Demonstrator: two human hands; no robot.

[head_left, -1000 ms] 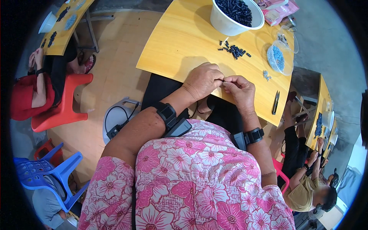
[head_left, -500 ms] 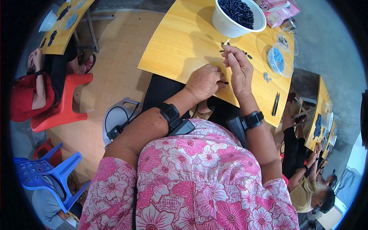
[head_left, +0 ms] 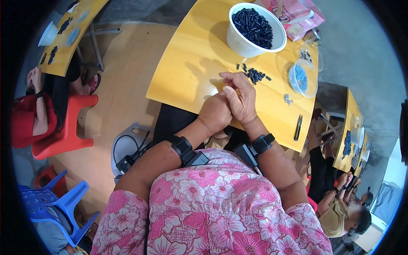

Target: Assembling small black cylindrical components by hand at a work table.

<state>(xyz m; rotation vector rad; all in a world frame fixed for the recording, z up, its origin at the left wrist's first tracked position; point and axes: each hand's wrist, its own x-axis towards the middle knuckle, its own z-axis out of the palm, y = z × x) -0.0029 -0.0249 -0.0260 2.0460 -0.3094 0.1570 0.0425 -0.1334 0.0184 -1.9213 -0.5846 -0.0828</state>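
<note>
Grey wall (head_left: 363,80) flanks your yellow table (head_left: 178,68); at its near edge, right hand (head_left: 241,100) open, left hand (head_left: 216,112) fingers hidden.

Small black pieces (head_left: 256,75), loose on tabletop (head_left: 178,63)

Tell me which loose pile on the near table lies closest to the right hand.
The pile of small black pieces, just beyond the right hand; the pale blue pile lies farther right.
</note>
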